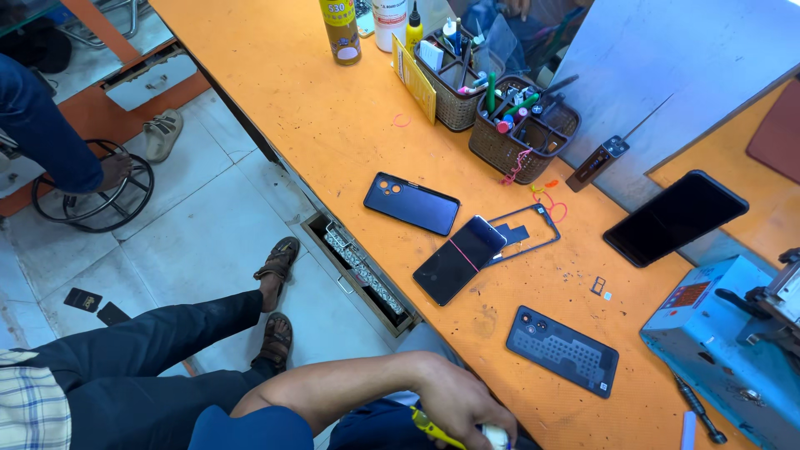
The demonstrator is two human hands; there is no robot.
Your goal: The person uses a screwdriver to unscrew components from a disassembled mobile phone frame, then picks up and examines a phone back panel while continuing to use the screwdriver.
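Head view, looking down along the orange workbench point(333, 125). A blue machine point(725, 350) is seen at the right edge, and a large dark phone point(675, 217) is propped against a grey panel behind it. Three flat pieces are laid out well apart mid-bench: a grey back cover point(562, 350), a dark blue phone point(411, 203), and a banded phone point(458, 260) that rests partly on an empty frame point(533, 233). Two woven baskets point(521, 129) of tools are set at the far side.

The left hand point(462, 404) is held low at the near edge of the bench, off the surface, with the fingers curled closed around a yellow-handled tool point(433, 429) and a small white piece point(496, 435). What the white piece is cannot be told. The right hand is not seen.

Judgement: the tool is best gripped close to its tip and steadied over the bench rather than over the lap. The tiny tray point(597, 286) lying loose nearby is easily swept off by a sleeve.
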